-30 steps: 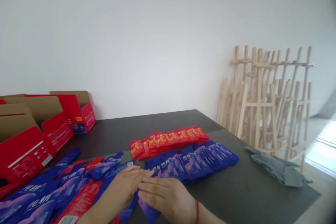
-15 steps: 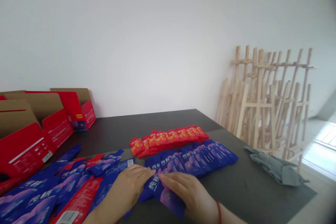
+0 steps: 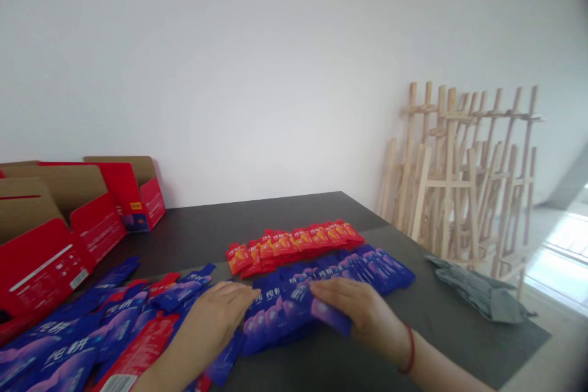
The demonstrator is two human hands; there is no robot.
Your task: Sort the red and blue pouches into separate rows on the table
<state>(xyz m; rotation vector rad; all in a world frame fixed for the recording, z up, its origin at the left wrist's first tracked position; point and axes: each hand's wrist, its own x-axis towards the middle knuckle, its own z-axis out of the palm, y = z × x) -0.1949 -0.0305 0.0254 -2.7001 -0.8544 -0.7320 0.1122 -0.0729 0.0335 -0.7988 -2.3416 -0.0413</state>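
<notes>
My right hand [image 3: 362,309] is closed on a blue sachet [image 3: 331,316], tilted over the right part of the front row. My left hand [image 3: 220,313] is beside the row's left end, its fingers loosely bent with nothing visible in them; its fingertips are partly hidden. Overlapping blue sachets [image 3: 264,321] with purple pictures and white lettering form that row. Just behind it lies a row of overlapping red sachets [image 3: 285,246]. Under and left of my left forearm is a loose heap of blue sachets [image 3: 68,349] and red sachets [image 3: 147,346], lying at various angles.
Red cardboard boxes [image 3: 41,263] with raised brown flaps stand at the left of the dark table [image 3: 220,211]. A grey cloth-like item [image 3: 478,291] lies by the right edge. Wooden easels [image 3: 450,184] lean beyond it, against the white wall [image 3: 275,73].
My right hand has carried the blue sachet right, along the row. My left hand has come off that sachet and moved slightly left, so my hands are now apart.
</notes>
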